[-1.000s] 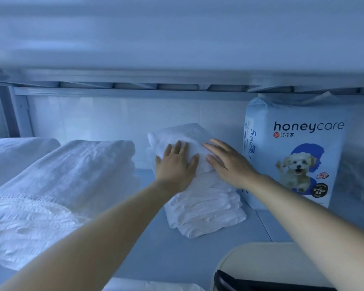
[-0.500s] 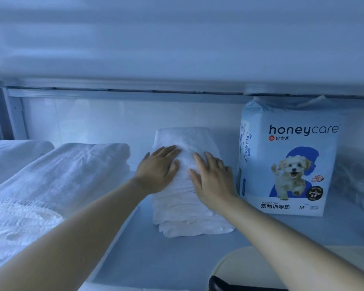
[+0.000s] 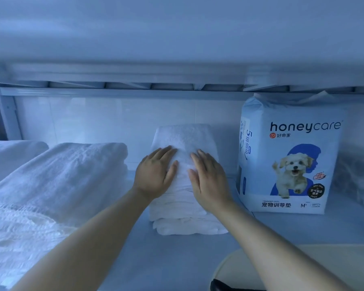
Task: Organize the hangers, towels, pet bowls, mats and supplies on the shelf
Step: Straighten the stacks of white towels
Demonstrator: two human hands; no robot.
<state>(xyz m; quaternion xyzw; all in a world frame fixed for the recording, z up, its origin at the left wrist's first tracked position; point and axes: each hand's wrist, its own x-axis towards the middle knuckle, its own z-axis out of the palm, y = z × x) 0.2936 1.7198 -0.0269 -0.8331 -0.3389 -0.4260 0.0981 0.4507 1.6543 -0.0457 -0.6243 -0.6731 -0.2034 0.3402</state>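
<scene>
The left grip [image 3: 156,173] and the right grip [image 3: 210,179], both bare hands, lie palm down on the small stack of folded white towels [image 3: 185,137]. The fingers of each are stretched out and held close together, resting flat on the cloth rather than curled round it. The left grip covers the left side of the stack's top, and its wrist hangs over the left edge. The right grip covers the right side, with its heel near the front right corner. The two thumbs point toward each other, and a narrow strip of towel shows between them. The far end of the top towel lies bare beyond the fingertips.

The stack sits in the middle of the shelf [image 3: 177,261], its long side running toward the tiled back wall [image 3: 93,118]. Its folded front edges face the camera, below the wrists.

To the left, apart from it, lies a larger pile of white towels [image 3: 72,171], and a further white bundle [image 3: 13,152] lies at the far left. To the right stands a pack of pet training pads [image 3: 290,164], upright and near the stack, its top reaching the metal rail of the shelf above [image 3: 135,92]. Something wrapped in clear plastic [image 3: 357,179] lies blurred beyond the pack. A pale rounded object [image 3: 303,267] shows at the lower right.
</scene>
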